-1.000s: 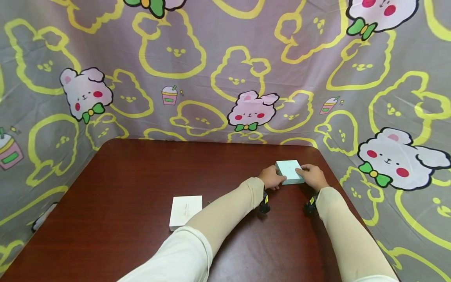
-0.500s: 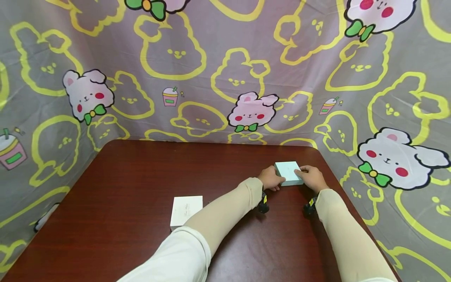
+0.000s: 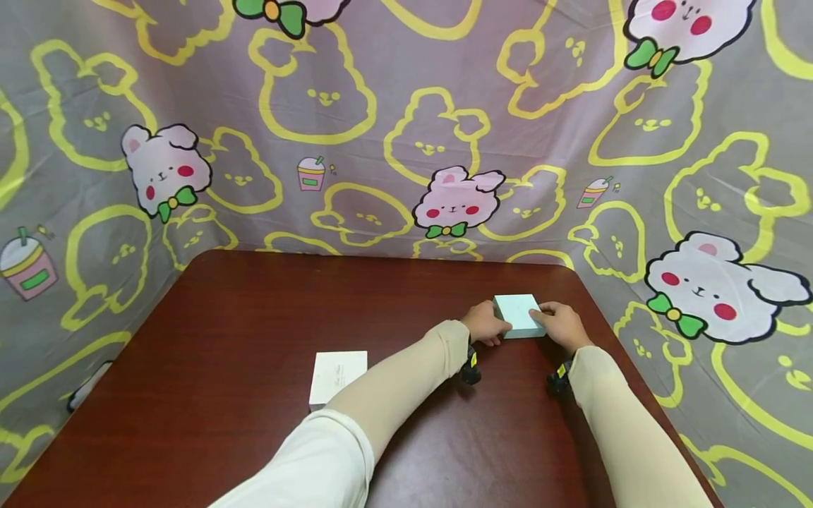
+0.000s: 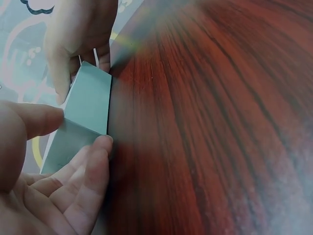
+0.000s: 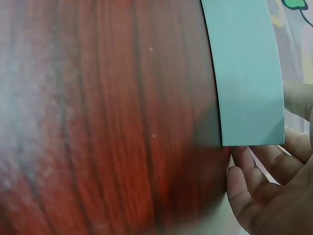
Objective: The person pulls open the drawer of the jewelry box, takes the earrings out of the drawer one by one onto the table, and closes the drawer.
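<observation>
A pale blue-green box [image 3: 519, 315] lies flat on the dark red wooden table, toward its far right. My left hand [image 3: 485, 323] grips the box's left end; in the left wrist view its thumb [image 4: 41, 120] lies on the upper edge and the fingers bend against the end below. My right hand [image 3: 562, 324] holds the opposite end, its thumb over the top. In the right wrist view, the right fingers [image 5: 276, 171] curl at the box's end, and the long blue-green side [image 5: 249, 73] faces the camera.
A white box [image 3: 335, 375] with faint lettering on its lid stands left of centre, partly covered by my left sleeve [image 3: 387, 388]. Cartoon-printed cloth [image 3: 356, 134] hangs behind and on both sides of the table [image 3: 267, 310]. A black wrist camera [image 3: 471, 367] sits below the left hand.
The blue-green box has shifted slightly toward me, with both hands keeping hold of it. The white box stays in place on the table; the head view has turned a little.
</observation>
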`<state>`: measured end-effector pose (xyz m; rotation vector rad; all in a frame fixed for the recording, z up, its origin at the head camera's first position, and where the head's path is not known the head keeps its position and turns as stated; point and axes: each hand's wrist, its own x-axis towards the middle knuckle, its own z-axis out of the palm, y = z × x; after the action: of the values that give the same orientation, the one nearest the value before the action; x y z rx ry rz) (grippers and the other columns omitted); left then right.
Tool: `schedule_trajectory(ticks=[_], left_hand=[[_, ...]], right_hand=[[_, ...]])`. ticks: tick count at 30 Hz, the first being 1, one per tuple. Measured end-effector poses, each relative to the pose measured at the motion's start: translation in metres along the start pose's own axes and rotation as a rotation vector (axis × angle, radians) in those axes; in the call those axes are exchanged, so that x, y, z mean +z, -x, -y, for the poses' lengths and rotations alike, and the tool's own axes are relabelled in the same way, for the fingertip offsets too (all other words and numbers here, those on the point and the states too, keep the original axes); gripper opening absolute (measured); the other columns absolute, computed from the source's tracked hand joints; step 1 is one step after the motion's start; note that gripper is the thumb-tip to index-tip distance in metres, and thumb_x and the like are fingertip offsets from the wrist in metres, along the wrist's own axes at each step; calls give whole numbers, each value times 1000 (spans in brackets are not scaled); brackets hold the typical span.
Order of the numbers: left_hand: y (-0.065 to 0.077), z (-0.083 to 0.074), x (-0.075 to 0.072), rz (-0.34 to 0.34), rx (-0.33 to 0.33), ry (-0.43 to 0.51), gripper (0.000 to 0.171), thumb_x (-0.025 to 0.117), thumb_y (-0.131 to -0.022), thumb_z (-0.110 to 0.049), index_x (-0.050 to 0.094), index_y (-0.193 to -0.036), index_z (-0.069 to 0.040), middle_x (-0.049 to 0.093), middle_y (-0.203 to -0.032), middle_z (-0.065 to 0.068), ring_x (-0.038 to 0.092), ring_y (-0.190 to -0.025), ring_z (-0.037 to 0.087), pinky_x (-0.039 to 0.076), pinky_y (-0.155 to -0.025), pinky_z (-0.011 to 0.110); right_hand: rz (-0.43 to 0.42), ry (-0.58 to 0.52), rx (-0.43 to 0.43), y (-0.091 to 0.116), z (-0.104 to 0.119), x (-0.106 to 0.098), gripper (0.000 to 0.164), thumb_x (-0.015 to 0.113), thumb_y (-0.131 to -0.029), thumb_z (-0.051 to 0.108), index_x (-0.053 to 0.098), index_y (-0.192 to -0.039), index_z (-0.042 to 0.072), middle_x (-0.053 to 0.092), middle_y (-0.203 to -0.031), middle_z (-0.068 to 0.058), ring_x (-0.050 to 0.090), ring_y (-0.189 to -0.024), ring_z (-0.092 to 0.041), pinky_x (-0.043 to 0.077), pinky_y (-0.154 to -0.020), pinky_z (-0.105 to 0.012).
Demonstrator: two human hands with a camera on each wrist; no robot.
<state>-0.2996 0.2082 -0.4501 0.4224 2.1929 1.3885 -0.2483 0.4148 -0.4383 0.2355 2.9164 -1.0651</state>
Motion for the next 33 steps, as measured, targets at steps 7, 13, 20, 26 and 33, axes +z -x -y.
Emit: schedule_trajectory(ticks=[7, 13, 20, 26, 33], left_hand=[[5, 2, -2, 13, 2, -7, 55, 73, -89, -22, 47, -132, -1, 66, -75, 11, 67, -59, 22, 54, -53, 34], [9, 2, -5, 30, -3, -3, 52, 73, -89, -22, 46, -129, -3, 65, -79, 9, 66, -60, 22, 54, -54, 33], [17, 4, -8, 45, -8, -8, 63, 73, -89, -22, 39, -138, -2, 65, -81, 10, 67, -63, 23, 55, -56, 33], [22, 6, -11, 57, -14, -17, 69, 72, -89, -21, 35, -143, -1, 65, -80, 11, 67, -63, 22, 55, -56, 32], [28, 5, -14, 55, -18, -25, 76, 72, -89, -21, 28, -149, -1, 67, -79, 11, 67, -63, 21, 54, -55, 31]], right_hand=[[1, 0, -12, 5, 3, 2, 67, 53, -97, 49, 49, -134, -7, 54, -127, -28, 52, -113, -41, 44, -89, -54], [8, 3, -17, 9, 6, 3, 64, 54, -98, 47, 50, -134, -6, 55, -126, -27, 53, -112, -41, 44, -88, -53], [17, 8, -24, 13, 6, 5, 66, 54, -97, 49, 50, -133, -6, 55, -126, -27, 53, -112, -40, 45, -88, -53], [18, 1, -28, 14, 7, 10, 65, 55, -96, 50, 52, -133, -4, 55, -126, -26, 53, -112, -40, 45, -88, -53], [37, -4, -39, 17, 11, 12, 68, 54, -96, 52, 51, -133, -4, 54, -127, -26, 53, -112, -40, 44, -87, -54]])
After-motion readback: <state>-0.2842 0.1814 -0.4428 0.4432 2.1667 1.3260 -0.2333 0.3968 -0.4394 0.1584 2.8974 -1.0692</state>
